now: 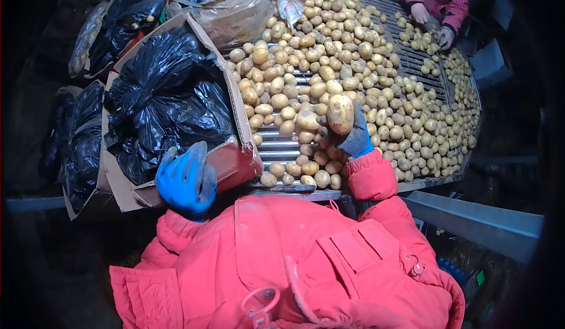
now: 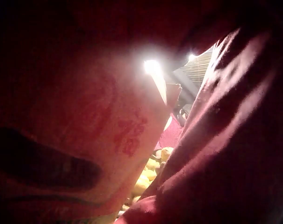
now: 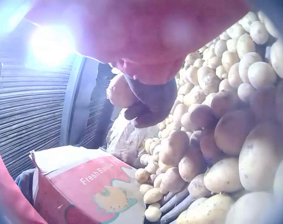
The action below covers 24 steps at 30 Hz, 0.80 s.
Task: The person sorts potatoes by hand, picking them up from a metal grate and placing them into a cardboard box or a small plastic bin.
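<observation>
1. Nearest, bottom of head frame: wearer's red jacket (image 1: 276, 258), sleeves reaching up to both grips.
2. Left grip (image 1: 187, 180), blue glove, lower left of center: open, fingers loosely bent, holds nothing. At the near edge of the carton (image 1: 235, 165); can't tell if touching. Left wrist view is mostly dark red, no grip visible there.
3. Right grip (image 1: 356, 136), blue and dark glove, right of center: closed round one large potato (image 1: 340, 114), held above the pile.
4. Carton, left of center: lined with black plastic (image 1: 170, 87), side print "Fresh Bana..." in right wrist view.
5. Roller desk (image 1: 276, 146), center to upper right: loose potatoes (image 1: 376, 87) spread over it, bars showing in gaps.
6. Upper left: more black bags (image 1: 138, 14).
7. Upper right, far side: second person's hands (image 1: 446, 37) at the potatoes, pink checked sleeves.
</observation>
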Available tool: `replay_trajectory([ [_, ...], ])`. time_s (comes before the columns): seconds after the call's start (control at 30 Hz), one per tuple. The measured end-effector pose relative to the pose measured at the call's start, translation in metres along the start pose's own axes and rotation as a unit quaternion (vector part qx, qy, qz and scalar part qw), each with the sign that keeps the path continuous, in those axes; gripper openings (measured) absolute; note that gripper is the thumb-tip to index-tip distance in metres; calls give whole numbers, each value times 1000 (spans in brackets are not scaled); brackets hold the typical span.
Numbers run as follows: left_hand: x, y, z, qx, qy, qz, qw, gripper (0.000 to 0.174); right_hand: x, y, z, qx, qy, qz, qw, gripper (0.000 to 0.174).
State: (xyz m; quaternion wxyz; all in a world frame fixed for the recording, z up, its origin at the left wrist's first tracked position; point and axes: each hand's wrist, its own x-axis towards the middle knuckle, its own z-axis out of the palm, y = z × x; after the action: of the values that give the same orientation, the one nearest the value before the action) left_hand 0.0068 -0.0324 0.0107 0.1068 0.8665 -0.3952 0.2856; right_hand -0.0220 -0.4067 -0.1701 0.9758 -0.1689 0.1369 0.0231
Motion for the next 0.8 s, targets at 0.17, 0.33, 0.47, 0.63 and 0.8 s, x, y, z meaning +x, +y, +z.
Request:
replay_trajectory([
  [0.17,1,0,-3,-13,-20,-8,1000,31,-21,-4,33,43,79,-78,993,70],
  [0.33,-1,1,-2,-14,-9,-9,1000,31,0,-23,-57,-419,41,-133,897,49],
  [0.47,-1,2,-2,-12,-5,-8,1000,30,21,15,2,-694,93,-111,705,55],
  [0.63,1,0,-2,-11,-1,-1,1000,30,58,50,-3,-837,96,-19,538,70],
  [0.8,0,-1,-1,-2,33,26,999,31,37,73,48,-905,56,59,417,62],
])
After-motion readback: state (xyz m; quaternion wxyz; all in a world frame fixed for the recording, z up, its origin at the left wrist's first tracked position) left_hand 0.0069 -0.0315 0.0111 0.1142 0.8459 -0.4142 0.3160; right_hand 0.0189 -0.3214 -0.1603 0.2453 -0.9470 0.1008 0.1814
